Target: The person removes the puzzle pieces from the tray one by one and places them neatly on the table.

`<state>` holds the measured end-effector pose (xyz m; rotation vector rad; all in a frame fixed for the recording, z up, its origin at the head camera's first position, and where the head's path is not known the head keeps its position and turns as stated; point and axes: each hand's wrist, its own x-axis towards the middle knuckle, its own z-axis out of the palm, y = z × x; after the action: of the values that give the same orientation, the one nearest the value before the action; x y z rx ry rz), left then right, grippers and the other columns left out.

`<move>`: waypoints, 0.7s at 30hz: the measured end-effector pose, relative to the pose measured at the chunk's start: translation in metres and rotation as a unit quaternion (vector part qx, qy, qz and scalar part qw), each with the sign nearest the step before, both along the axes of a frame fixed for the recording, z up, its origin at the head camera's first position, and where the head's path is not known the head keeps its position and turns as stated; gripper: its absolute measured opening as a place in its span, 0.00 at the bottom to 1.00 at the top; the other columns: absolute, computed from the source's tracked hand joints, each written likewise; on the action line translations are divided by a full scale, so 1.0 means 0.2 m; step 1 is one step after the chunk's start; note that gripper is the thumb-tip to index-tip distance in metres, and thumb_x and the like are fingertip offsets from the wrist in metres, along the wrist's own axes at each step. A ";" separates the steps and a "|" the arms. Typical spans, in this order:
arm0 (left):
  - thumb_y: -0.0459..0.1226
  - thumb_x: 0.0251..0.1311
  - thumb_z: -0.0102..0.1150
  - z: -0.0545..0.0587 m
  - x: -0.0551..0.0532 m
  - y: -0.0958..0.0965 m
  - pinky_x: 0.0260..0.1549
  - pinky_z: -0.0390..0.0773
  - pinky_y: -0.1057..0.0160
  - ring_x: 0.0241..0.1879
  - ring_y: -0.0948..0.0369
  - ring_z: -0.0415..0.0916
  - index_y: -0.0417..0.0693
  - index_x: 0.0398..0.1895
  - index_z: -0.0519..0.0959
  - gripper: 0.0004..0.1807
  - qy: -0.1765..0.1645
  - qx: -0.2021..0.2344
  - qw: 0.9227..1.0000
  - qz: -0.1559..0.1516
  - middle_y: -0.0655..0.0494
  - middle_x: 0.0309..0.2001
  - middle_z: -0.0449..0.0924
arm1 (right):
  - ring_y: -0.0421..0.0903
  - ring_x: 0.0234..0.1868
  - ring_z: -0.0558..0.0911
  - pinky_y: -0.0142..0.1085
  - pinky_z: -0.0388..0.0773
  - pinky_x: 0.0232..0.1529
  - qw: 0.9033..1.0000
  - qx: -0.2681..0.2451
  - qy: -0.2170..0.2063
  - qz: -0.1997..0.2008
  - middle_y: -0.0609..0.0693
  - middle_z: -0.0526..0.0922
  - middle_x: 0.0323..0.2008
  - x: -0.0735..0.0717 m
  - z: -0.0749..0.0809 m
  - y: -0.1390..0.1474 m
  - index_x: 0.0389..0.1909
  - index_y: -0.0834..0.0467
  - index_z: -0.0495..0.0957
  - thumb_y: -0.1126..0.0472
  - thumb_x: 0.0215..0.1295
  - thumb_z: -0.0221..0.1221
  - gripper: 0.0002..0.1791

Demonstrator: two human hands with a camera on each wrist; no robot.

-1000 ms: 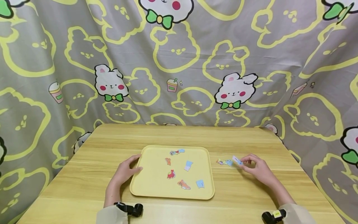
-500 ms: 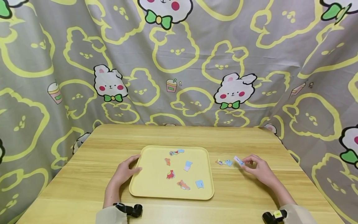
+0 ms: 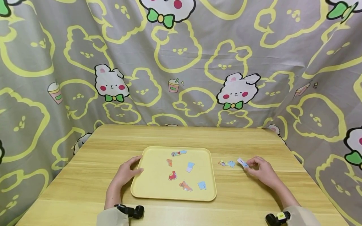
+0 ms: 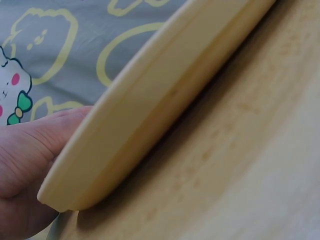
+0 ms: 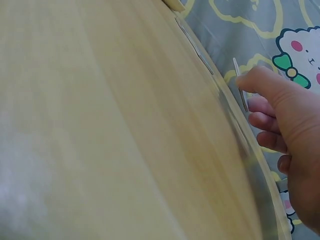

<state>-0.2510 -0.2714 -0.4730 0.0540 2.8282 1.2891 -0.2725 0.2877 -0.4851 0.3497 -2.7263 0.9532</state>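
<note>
My left hand (image 3: 126,173) grips the left rim of a yellow tray (image 3: 152,197), with the thumb over the edge. In the left wrist view the tray's wall (image 4: 125,120) hides most of the fingers. Between thumb and fingertips, my right hand (image 3: 261,171) pinches a pale lilac and blue puzzle piece (image 3: 242,163), tilted just above the table. The right wrist view shows this thin puzzle piece (image 5: 240,86) edge-on. Just left of it, colourful joined puzzle pieces (image 3: 227,163) lie flat on the table.
On the tray lie several loose puzzle pieces, among them an orange piece (image 3: 185,186), a red piece (image 3: 172,175) and a blue piece (image 3: 202,185). Joined pieces (image 3: 178,153) sit near its far rim. A patterned curtain (image 3: 181,62) hangs behind the wooden table (image 3: 181,136).
The pinched puzzle piece has shifted slightly to the right, away from the joined pieces, and turned a little. My left hand and the tray stay in place.
</note>
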 end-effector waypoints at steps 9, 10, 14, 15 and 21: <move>0.39 0.62 0.63 0.00 0.00 0.00 0.73 0.55 0.37 0.74 0.38 0.53 0.48 0.72 0.66 0.34 0.003 -0.004 1.000 -0.001 0.39 0.72 0.63 | 0.35 0.34 0.69 0.29 0.68 0.34 1.000 0.028 -0.009 -0.008 0.44 0.78 0.31 -0.01 0.00 0.01 0.34 0.55 0.81 0.58 0.58 0.68 0.07; 0.39 0.62 0.63 0.00 0.00 0.00 0.72 0.55 0.37 0.74 0.38 0.53 0.48 0.72 0.66 0.34 0.003 -0.006 1.000 0.000 0.39 0.72 0.63 | 0.35 0.34 0.69 0.29 0.68 0.34 0.999 0.030 -0.010 -0.010 0.44 0.78 0.31 -0.01 0.00 0.01 0.34 0.54 0.82 0.58 0.58 0.68 0.07; 0.39 0.62 0.63 0.01 0.00 0.00 0.72 0.55 0.37 0.74 0.38 0.53 0.48 0.72 0.66 0.34 0.003 -0.009 1.000 -0.001 0.39 0.72 0.63 | 0.36 0.34 0.68 0.29 0.67 0.34 0.999 0.038 -0.014 -0.013 0.45 0.77 0.31 -0.01 -0.01 0.01 0.34 0.55 0.82 0.57 0.58 0.68 0.08; 0.39 0.63 0.63 0.01 0.00 0.00 0.72 0.55 0.37 0.74 0.38 0.53 0.48 0.72 0.65 0.34 0.002 -0.010 1.000 -0.001 0.39 0.72 0.63 | 0.36 0.34 0.68 0.29 0.66 0.33 0.999 0.040 -0.014 -0.014 0.45 0.77 0.30 -0.01 -0.01 0.01 0.34 0.55 0.81 0.57 0.57 0.69 0.08; 0.38 0.62 0.63 0.01 0.00 0.00 0.72 0.55 0.37 0.74 0.38 0.53 0.48 0.72 0.65 0.34 0.002 -0.008 1.000 -0.002 0.39 0.72 0.63 | 0.37 0.33 0.67 0.30 0.65 0.32 0.998 0.063 -0.001 -0.016 0.45 0.76 0.29 -0.01 -0.01 0.01 0.33 0.56 0.81 0.58 0.55 0.69 0.09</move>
<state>-0.2510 -0.2706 -0.4718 0.0615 2.8389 1.2681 -0.2748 0.2889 -0.4867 0.3276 -2.7915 0.7773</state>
